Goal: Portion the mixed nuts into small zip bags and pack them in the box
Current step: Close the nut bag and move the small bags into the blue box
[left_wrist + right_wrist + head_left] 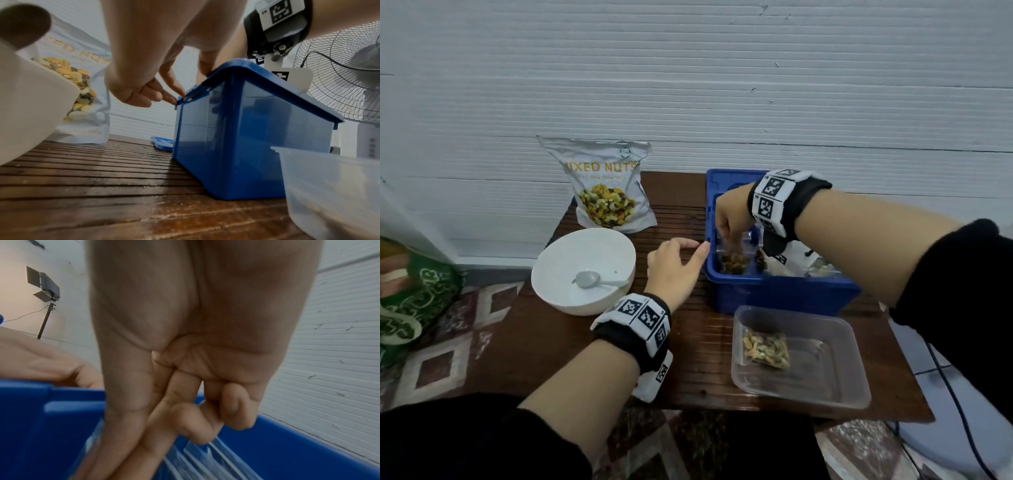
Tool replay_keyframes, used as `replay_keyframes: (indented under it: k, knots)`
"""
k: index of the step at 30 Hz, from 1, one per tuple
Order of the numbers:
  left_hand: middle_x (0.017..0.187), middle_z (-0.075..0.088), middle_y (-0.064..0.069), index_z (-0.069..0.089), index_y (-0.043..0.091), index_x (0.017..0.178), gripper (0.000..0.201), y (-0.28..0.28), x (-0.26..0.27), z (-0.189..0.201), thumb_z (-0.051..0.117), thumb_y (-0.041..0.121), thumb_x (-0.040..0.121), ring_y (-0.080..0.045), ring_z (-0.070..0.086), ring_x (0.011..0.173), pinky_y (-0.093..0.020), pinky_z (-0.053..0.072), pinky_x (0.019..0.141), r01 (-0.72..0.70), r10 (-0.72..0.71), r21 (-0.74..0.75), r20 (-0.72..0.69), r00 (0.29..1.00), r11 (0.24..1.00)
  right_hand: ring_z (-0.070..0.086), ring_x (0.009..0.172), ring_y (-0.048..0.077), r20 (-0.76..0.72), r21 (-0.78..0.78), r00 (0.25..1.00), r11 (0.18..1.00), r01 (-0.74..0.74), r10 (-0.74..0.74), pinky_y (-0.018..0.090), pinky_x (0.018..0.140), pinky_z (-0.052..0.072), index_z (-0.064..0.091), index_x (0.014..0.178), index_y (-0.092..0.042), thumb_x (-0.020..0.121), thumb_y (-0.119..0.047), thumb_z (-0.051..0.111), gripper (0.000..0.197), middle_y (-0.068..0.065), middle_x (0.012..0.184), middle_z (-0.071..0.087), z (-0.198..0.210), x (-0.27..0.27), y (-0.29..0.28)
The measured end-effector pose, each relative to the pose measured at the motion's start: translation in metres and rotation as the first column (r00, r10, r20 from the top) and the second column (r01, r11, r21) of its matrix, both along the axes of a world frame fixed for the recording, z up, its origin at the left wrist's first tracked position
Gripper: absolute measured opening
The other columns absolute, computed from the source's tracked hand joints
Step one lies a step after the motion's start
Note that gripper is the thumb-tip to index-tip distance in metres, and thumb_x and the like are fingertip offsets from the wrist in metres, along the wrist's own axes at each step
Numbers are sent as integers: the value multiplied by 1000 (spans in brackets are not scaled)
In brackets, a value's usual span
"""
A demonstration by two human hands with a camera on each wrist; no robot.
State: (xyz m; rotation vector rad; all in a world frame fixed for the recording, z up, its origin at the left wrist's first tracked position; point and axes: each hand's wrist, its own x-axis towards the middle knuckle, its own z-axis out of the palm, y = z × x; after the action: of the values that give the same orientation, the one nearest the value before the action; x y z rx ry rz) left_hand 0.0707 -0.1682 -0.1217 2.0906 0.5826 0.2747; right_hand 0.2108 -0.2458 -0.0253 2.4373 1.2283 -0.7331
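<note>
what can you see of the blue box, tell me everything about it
The blue box is a translucent plastic tub with a thicker rim and a latch slot on its side, standing upright with no lid on, at the back right of the wooden table. Filled zip bags stand inside. The left hand touches its left rim; the right hand reaches in, pinching a bag. A clear container sits just in front.

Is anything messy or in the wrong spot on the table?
Nothing is spilled or broken. One filled zip bag still lies alone in the clear tub instead of the blue box, where the right hand is tucking another bag. The white bowl holds only a spoon.
</note>
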Motion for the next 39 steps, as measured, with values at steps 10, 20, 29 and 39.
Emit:
replay_keyframes:
  k: [10, 20, 29, 39]
  knots:
    - [98, 60, 13, 57, 25, 101, 22, 1, 1, -8, 59, 45, 91, -15, 54, 109, -36, 44, 100, 21, -7, -172, 85, 996, 985, 57, 71, 14, 86, -114, 996, 993, -10, 20, 19, 51, 41, 70, 106, -8, 89, -30, 63, 28, 0, 80, 66, -19, 5, 10]
    - [101, 61, 6, 57, 20, 108, 32, -1, -9, -1, 62, 44, 88, -12, 56, 103, -28, 46, 94, 59, -46, -186, 78, 996, 981, 60, 78, 15, 39, 52, 998, 998, 40, -42, 25, 61, 47, 74, 94, -7, 82, -26, 73, 23, 7, 89, 71, -6, 0, -5]
    - [98, 59, 8, 56, 17, 112, 33, -15, -27, 7, 61, 41, 90, -7, 56, 94, -21, 43, 85, 74, -67, -163, 49, 997, 984, 58, 66, -3, -160, 399, 985, 908, 125, -66, 19, 66, 47, 73, 76, -21, 80, -25, 75, 6, -18, 64, 66, 23, -39, -53]
    - [116, 60, 1, 55, 14, 120, 44, -39, -52, 3, 44, 50, 96, -11, 53, 104, -22, 33, 82, 92, -104, -140, -79, 991, 986, 62, 76, 10, -84, 361, 987, 919, 156, -135, 25, 73, 49, 74, 90, -16, 86, -20, 67, 9, -6, 84, 68, -30, -122, -118]
